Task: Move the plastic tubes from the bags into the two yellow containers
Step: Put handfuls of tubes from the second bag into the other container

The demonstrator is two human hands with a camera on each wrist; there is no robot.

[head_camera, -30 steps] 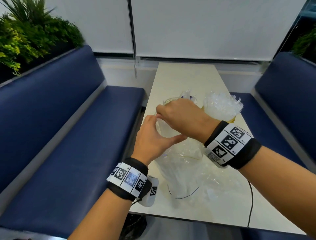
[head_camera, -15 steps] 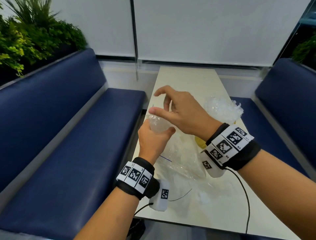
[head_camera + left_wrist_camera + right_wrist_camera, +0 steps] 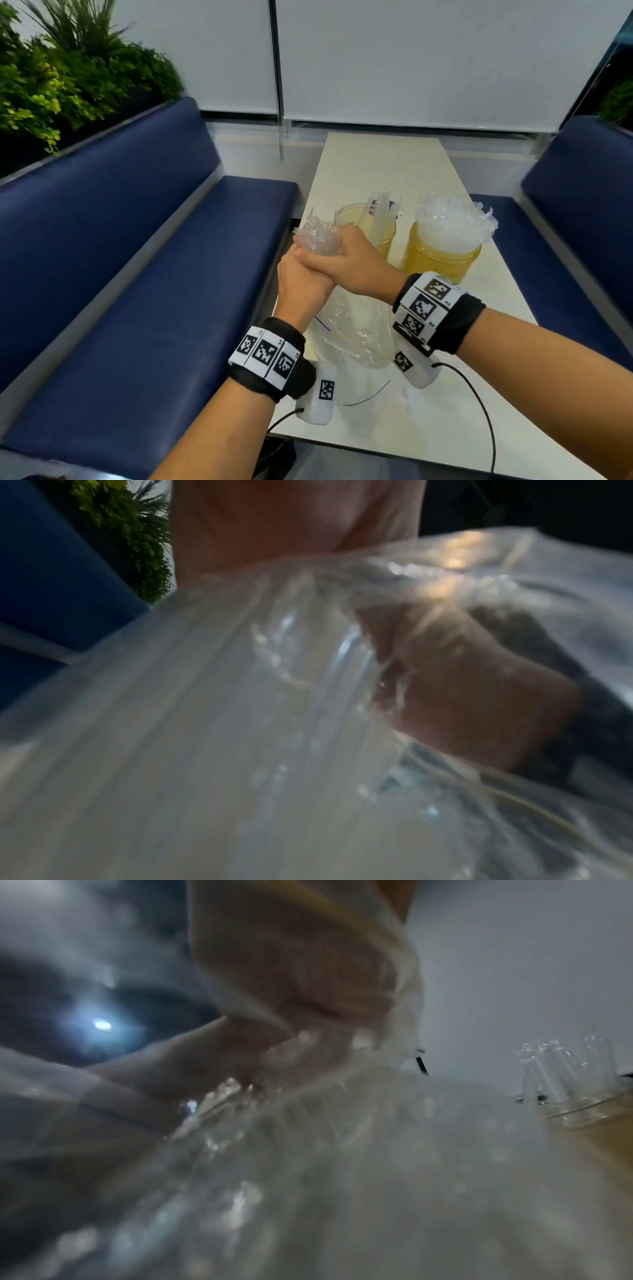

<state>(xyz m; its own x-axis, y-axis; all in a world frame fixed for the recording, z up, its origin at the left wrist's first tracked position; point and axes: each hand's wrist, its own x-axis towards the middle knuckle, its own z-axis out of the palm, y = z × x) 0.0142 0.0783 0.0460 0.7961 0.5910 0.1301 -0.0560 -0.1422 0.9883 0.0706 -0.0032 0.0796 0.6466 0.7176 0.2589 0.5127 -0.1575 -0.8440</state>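
Note:
A bundle of clear plastic tubes sticks up out of a clear bag above the table's left edge. My left hand grips the bundle from below. My right hand wraps round it from the right, over the left hand's fingers. Behind them stand two yellow containers: the left one holds a few tubes, the right one is heaped with tubes. Both wrist views are blurred, filled by the bag and bag film; the left container shows at the right edge.
The narrow white table runs away between two blue benches. A second flat clear bag lies on the near part of the table. Plants stand behind the left bench.
My right hand, raised and spread half a second ago, has come down and closed round the tube bundle beside the left hand. The bundle now stands higher out of the bag.

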